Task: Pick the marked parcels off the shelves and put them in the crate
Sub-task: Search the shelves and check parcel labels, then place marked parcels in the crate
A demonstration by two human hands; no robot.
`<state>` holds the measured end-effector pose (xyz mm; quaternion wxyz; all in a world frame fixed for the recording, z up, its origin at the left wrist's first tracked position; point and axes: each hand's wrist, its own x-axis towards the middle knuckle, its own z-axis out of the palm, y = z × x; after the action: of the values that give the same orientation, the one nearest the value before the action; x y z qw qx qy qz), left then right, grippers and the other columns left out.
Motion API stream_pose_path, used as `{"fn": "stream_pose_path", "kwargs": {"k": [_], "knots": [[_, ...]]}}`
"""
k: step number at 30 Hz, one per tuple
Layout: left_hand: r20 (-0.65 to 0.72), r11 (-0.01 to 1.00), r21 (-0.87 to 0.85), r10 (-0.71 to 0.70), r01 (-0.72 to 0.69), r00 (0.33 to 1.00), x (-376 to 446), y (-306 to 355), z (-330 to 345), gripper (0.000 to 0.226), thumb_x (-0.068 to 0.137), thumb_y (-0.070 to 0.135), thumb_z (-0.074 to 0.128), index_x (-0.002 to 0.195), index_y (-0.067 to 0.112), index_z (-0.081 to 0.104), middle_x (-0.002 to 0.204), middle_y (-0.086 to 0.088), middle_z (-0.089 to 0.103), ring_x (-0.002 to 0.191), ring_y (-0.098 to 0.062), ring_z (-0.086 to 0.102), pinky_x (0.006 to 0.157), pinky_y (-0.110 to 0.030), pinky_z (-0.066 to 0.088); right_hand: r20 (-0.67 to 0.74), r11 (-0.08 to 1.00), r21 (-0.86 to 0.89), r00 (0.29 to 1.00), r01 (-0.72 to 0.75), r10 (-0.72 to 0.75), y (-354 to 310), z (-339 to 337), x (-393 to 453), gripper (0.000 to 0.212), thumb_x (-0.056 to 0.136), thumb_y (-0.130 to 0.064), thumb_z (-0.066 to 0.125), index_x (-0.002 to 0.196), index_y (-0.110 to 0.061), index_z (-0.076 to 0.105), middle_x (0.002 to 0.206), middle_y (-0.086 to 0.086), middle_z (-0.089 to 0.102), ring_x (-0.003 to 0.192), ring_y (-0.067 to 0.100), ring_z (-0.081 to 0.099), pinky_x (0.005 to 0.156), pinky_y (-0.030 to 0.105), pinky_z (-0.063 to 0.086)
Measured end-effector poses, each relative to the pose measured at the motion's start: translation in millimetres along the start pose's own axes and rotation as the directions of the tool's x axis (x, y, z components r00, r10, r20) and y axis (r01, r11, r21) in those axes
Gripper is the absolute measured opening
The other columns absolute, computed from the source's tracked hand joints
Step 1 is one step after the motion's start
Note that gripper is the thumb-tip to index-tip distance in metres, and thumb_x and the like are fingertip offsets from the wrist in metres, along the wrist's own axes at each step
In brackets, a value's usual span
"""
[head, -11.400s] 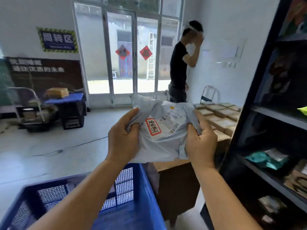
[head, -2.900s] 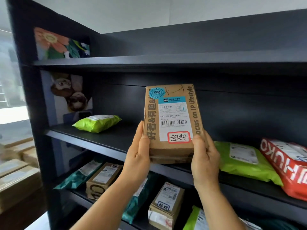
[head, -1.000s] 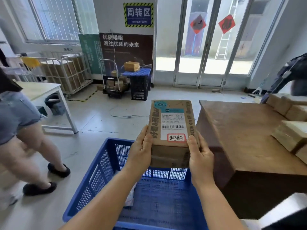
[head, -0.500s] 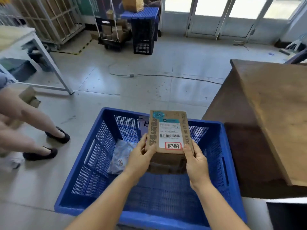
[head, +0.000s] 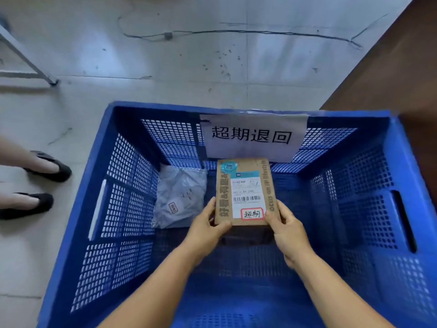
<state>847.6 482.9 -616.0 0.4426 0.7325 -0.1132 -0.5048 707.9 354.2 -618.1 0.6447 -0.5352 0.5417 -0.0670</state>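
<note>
The box (head: pixel 246 192) is gripped at its near corners by the left hand (head: pixel 208 230) and right hand (head: pixel 289 235), inside the crate (head: pixel 132 185). A bag (head: pixel 179 197) lies beside it, leftward; bare floor remains rightward.

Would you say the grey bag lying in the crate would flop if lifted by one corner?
Probably: the grey bag looks crumpled and soft, slumped against the crate wall. Its glossy film may be slippery.

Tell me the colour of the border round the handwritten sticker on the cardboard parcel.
Red, on a white sticker; the head view shows it.
</note>
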Motion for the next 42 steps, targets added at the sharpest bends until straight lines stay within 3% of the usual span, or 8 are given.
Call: {"fn": "stream_pose_path", "kwargs": {"k": [8, 15, 19, 23, 26, 34, 38, 42], "knots": [[-0.105, 0.998, 0.014, -0.055, 0.057, 0.993, 113, -99, -7, 0.068, 0.077, 0.007, 0.071, 0.137, 0.03, 0.046, 0.119, 0.01, 0.065, 0.109, -0.006, 0.061, 0.101, -0.033, 0.047, 0.051, 0.981, -0.112, 0.985, -0.157, 0.163, 93, 43, 113, 0.059, 0.092, -0.022, 0.062, 0.142, -0.042, 0.038, 0.125, -0.01, 0.062, 0.114, 0.011, 0.055, 0.095, 0.027, 0.041], [-0.145, 0.996, 0.08, -0.022, 0.034, 0.989, 197, -159, 0, 0.051, 0.08, -0.001, 0.063, 0.117, 0.033, 0.055, 0.107, 0.01, 0.068, 0.103, -0.01, 0.064, 0.091, -0.024, 0.049, 0.041, 0.979, -0.147, 0.988, -0.143, 0.151, 157, 71, 197, 0.047, 0.095, -0.01, 0.053, 0.132, -0.04, 0.051, 0.116, -0.011, 0.067, 0.101, 0.01, 0.061, 0.07, 0.018, 0.043], [-0.177, 0.99, 0.135, -0.005, 0.03, 0.984, 228, -188, -1, 0.058, 0.073, 0.015, 0.063, 0.119, 0.046, 0.052, 0.108, 0.014, 0.069, 0.102, -0.007, 0.065, 0.097, -0.035, 0.05, 0.041, 0.979, -0.167, 0.991, -0.116, 0.124, 181, 84, 231, 0.043, 0.093, -0.006, 0.052, 0.121, -0.039, 0.056, 0.109, -0.011, 0.069, 0.082, 0.003, 0.059, 0.058, 0.011, 0.041], [-0.223, 0.981, 0.194, 0.031, 0.013, 0.974, 248, -197, -9, 0.07, 0.082, -0.001, 0.059, 0.141, 0.032, 0.041, 0.116, 0.018, 0.059, 0.105, -0.007, 0.061, 0.094, -0.024, 0.046, -0.009, 0.978, -0.154, 0.99, -0.143, 0.143, 187, 102, 253, 0.056, 0.094, -0.008, 0.055, 0.137, -0.042, 0.043, 0.112, -0.015, 0.065, 0.105, 0.011, 0.061, 0.096, 0.035, 0.05], [-0.224, 0.967, 0.254, 0.079, -0.02, 0.971, 262, -203, -16, 0.076, 0.082, -0.002, 0.062, 0.144, 0.033, 0.036, 0.119, 0.017, 0.059, 0.106, -0.007, 0.06, 0.094, -0.028, 0.049, -0.023, 0.977, -0.153, 0.989, -0.146, 0.144, 197, 110, 265, 0.056, 0.094, -0.01, 0.055, 0.137, -0.044, 0.042, 0.108, -0.02, 0.066, 0.107, 0.013, 0.061, 0.1, 0.045, 0.048], [-0.263, 0.948, 0.307, -0.007, 0.09, 0.965, 253, -197, -14, 0.08, 0.087, 0.008, 0.065, 0.151, 0.026, 0.021, 0.128, 0.006, 0.055, 0.122, -0.018, 0.053, 0.101, -0.028, 0.041, -0.001, 0.963, -0.237, 0.991, -0.129, 0.132, 193, 109, 257, 0.053, 0.095, -0.02, 0.055, 0.139, -0.043, 0.039, 0.123, -0.014, 0.061, 0.115, 0.016, 0.057, 0.098, 0.043, 0.048], [-0.298, 0.911, 0.396, 0.01, 0.114, 0.955, 217, -168, -6, 0.078, 0.085, 0.015, 0.069, 0.149, 0.018, 0.023, 0.141, -0.004, 0.045, 0.129, -0.021, 0.043, 0.091, -0.018, 0.029, -0.055, 0.918, -0.365, 0.988, -0.157, 0.147, 165, 99, 229, 0.068, 0.094, -0.032, 0.056, 0.151, -0.029, 0.019, 0.151, -0.001, 0.036, 0.134, 0.024, 0.041, 0.103, 0.038, 0.038], [-0.292, 0.871, 0.478, 0.04, 0.11, 0.956, 166, -125, 6, 0.076, 0.088, 0.022, 0.064, 0.15, 0.021, 0.019, 0.149, 0.0, 0.032, 0.137, -0.017, 0.032, 0.105, -0.024, 0.028, -0.02, 0.851, -0.517, 0.995, -0.096, 0.1, 116, 72, 176, 0.071, 0.094, -0.033, 0.056, 0.152, -0.027, 0.016, 0.158, -0.001, 0.024, 0.141, 0.023, 0.032, 0.109, 0.034, 0.032]]}}
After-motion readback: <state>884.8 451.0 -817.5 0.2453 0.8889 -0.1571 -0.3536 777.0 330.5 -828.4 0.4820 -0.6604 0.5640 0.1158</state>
